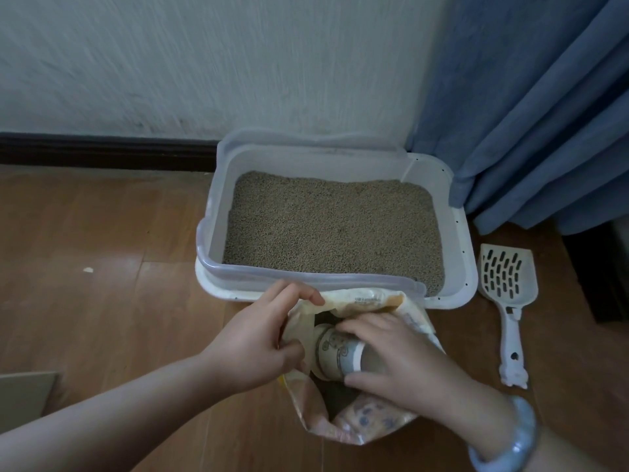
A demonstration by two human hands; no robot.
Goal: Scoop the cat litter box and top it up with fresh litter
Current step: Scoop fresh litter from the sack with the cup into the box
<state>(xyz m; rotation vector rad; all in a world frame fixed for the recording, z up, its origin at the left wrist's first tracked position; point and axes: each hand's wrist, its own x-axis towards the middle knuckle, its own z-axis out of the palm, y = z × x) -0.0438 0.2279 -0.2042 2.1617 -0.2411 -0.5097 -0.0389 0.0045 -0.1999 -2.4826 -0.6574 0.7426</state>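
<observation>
Pinching the rim of the bag (pixel 374 420) with the left hand (pixel 258 338), mouth held open. Gripping a cup (pixel 337 352) with the right hand (pixel 398 356), fingers curled round it, lying sideways in that mouth. Just beyond both hands: the box (pixel 218 212), spread level with litter (pixel 333 226). Right of the right hand, apart on the floor (pixel 119 301): the scoop (pixel 507 284), handle nearest. Beyond it, a curtain (pixel 527 114) at the box's far corner. Left of the left forearm, cardboard (pixel 23 393). Round the right wrist, a bracelet (pixel 510 437).
</observation>
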